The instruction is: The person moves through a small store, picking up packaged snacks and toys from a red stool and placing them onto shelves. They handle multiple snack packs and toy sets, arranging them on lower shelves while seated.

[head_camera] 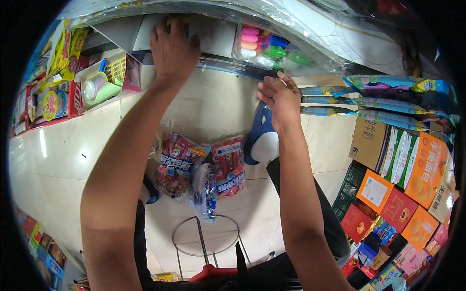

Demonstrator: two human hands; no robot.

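My left hand (174,51) reaches over the front edge of a grey shelf (214,34). A small dark and yellow thing shows beneath its fingers, mostly hidden, so a grip on it cannot be made out. My right hand (282,98) is raised with its fingers apart and nothing in them, close to several blue packets (327,100) hanging at the right. To the right on the shelf sits a clear bag of colourful bottles or tubes (269,47). Between my feet, two clear bags of red-wrapped snacks (178,163) and a smaller blue-and-clear packet (205,192) rest on the tiled floor.
A wire-framed stool (205,236) stands behind the bags. On the left are a white tray of small goods (103,82) and a red display box (74,98). Cartons (369,142) and a dark green plastic crate (344,192) line the right. Clear plastic sheeting (218,16) hangs above the shelf.
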